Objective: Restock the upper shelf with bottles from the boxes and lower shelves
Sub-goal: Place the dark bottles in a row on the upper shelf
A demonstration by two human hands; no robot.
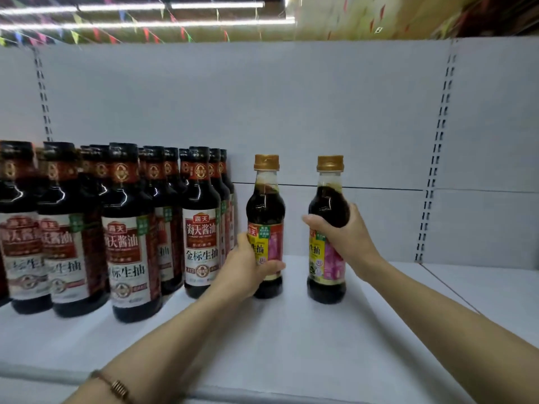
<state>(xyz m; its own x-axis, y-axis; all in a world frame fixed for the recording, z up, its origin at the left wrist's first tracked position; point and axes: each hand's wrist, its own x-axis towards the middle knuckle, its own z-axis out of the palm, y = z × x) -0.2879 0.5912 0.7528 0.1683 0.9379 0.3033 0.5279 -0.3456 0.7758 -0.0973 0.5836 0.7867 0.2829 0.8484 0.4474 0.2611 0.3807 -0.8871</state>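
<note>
Head view showed the long white metal upper shelf (291,330) with its pale back panel (262,112), most of its right half bare. On its left stood a block of tall dark glass soy-sauce bottles with black caps and red-and-white labels (201,223), packed in rows from the front edge to the back, labels facing out, as stock is faced for shoppers.

Right of that block stood two smaller clear plastic bottles of dark sauce with gold caps and yellow-and-pink labels. The left gold-capped bottle (266,199) stood upright just beside the black-capped block, probably to start a new row against it. The right gold-capped bottle (329,199) stood upright a little apart from the first, its base apparently on the shelf, though contact could not be confirmed.

Both forearms reached up and forward from the lower edge. The left hand (248,272) gripped the left bottle low on its label, thumb across the front and fingers wrapped behind. The right hand (344,237) clasped the right bottle at the shoulder and upper label from the right side, fingertips (310,220) curling round to the front. A thin metal bracelet (116,384) circled the left wrist. Judging by these grips, both bottles were being set down and neither had been released.
</note>
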